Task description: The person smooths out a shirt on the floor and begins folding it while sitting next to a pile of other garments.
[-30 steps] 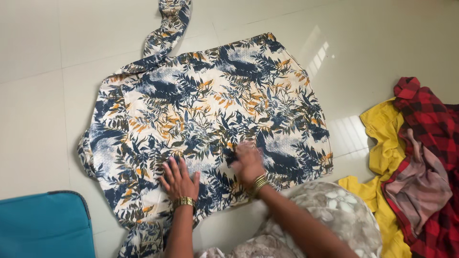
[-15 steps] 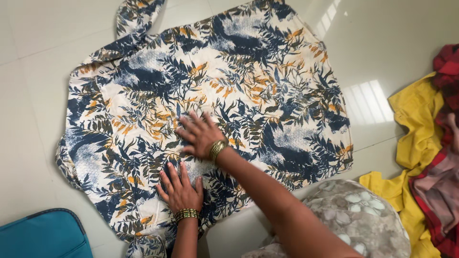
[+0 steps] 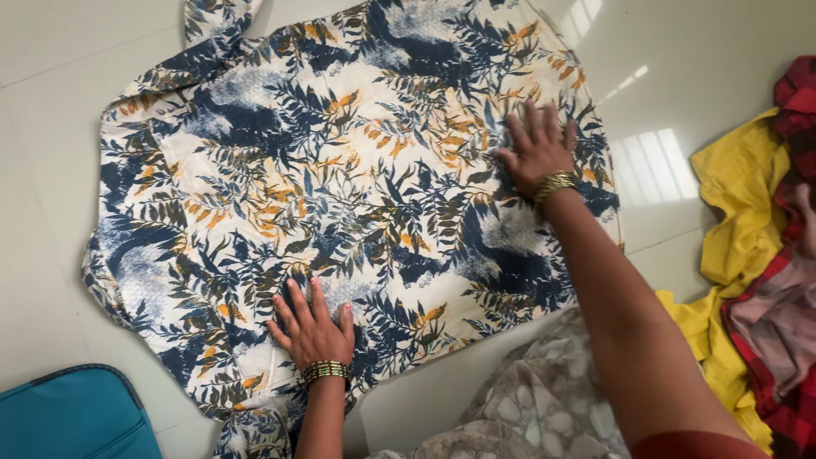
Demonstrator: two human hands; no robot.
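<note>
The left hand (image 3: 313, 330) lies flat, palm down, fingers spread; the right hand (image 3: 537, 151) presses flat too, arm stretched forward.

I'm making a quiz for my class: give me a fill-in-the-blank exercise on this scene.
1. Both hands lie flat on a leaf-print ____ spread on the tiled floor.
2. The left hand presses near the cloth's near edge, while the right hand presses nearer its ____ side.
3. Each wrist wears gold ____.
4. The garment lying right of the cloth, under a red checked one, is ____.

Missing words: cloth; right; bangles; yellow
</note>
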